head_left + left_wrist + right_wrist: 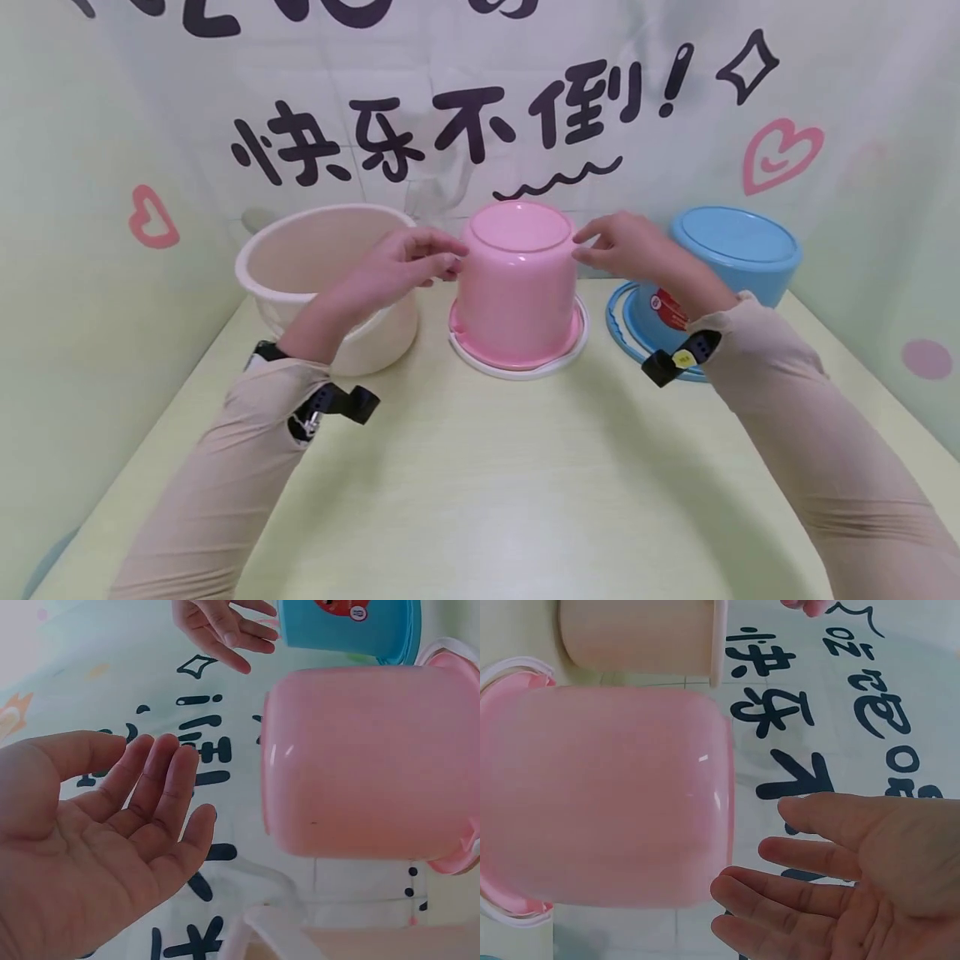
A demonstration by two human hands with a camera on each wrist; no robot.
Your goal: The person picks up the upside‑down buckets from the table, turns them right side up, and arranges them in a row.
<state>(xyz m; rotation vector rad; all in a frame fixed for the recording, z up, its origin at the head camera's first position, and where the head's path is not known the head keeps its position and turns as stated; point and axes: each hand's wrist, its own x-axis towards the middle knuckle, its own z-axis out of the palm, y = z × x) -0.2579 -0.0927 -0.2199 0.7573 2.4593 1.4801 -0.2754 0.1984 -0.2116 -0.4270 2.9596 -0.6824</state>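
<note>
A pink bucket (517,300) stands upside down on the table, its base facing up and its white handle (517,374) lying round the rim below. My left hand (408,262) is at the upper left of the bucket, fingers loosely bent, and the left wrist view shows a gap between this hand (127,817) and the bucket (367,761). On the other side my right hand (622,243) has its fingertips close to the upper right edge. In the right wrist view that hand (832,877) is relaxed, with nothing in the palm.
A cream basin (375,337) stands upright at the back left, open side up. At the back right a blue bucket (738,237) sits upside down, with a red label (667,308) and a blue handle. A printed cloth (420,75) hangs behind the pale table (480,483).
</note>
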